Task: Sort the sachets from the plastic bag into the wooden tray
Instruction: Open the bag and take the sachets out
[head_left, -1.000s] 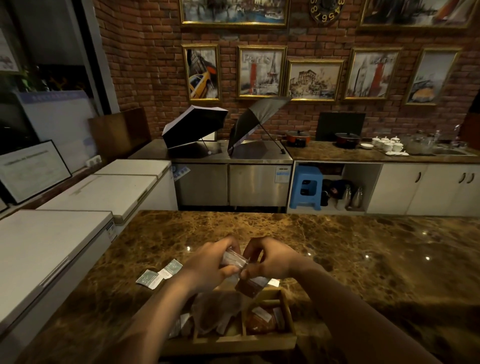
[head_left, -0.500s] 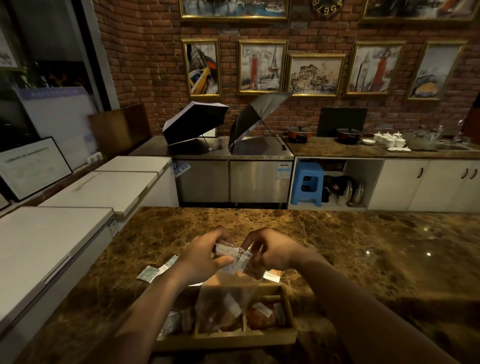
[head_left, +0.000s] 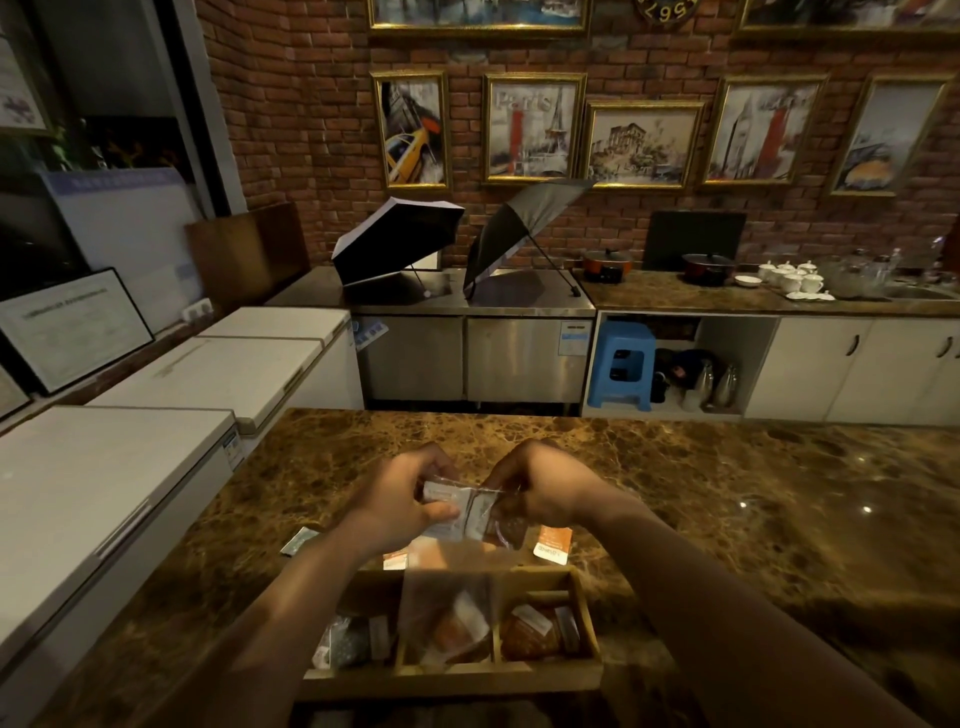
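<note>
Brown marble counter (head_left: 675, 493) runs across a dim kitchen backed by a brick wall (head_left: 311, 130) hung with gilt-framed prints; one print (head_left: 531, 127) bears the word "Paris" beside a tower. Two open umbrellas (head_left: 397, 239) rest on a steel cabinet (head_left: 467, 353) behind, near a blue stool (head_left: 623, 364) and white cups (head_left: 792, 278). White chest freezers (head_left: 130, 431) line the left side.

At the counter's near edge a person holds a clear plastic bag (head_left: 449, 587) above a wooden tray (head_left: 452, 675). Left hand (head_left: 395, 499) pinches the bag's top with thumb over fingers; right hand (head_left: 543, 488) pinches the opposite side of the top, fingers curled. Pale and brown sachets (head_left: 467, 512) bunch inside the bag between both hands, their print too small to read. The bag hangs down over the tray's middle compartment.

More packets lie in the tray: a grey one (head_left: 348, 642) in the left compartment, reddish-brown ones (head_left: 537, 631) in the right. An orange-and-white sachet (head_left: 553, 543) lies on the counter just beyond the tray, its lettering upside down and unclear. A green sachet (head_left: 300, 540) lies to the left, partly hidden by the left forearm.
</note>
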